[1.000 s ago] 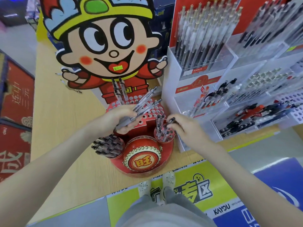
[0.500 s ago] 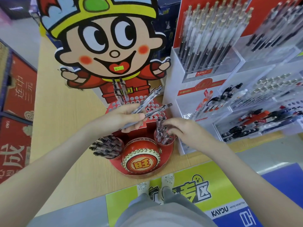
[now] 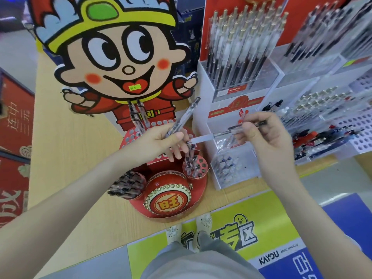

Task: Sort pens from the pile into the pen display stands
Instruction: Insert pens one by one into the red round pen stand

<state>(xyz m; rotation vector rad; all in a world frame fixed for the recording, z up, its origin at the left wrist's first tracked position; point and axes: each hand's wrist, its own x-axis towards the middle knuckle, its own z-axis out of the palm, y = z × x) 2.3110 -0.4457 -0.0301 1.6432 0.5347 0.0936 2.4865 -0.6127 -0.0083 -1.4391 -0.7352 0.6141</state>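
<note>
Plastic, clear and glossy, formed two slim round barrels above the red drum stand (image 3: 167, 200): the left grip (image 3: 161, 140) pinched the slanting pen (image 3: 184, 117), and the right grip (image 3: 267, 137) pinched the level pen (image 3: 261, 123), both beyond the stand's holed cup (image 3: 204, 167).

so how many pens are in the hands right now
2. A slanted pen is pinched in the left hand, tip end up and away. A level pen is held in the right hand. Others could be hidden behind the fingers.
</note>
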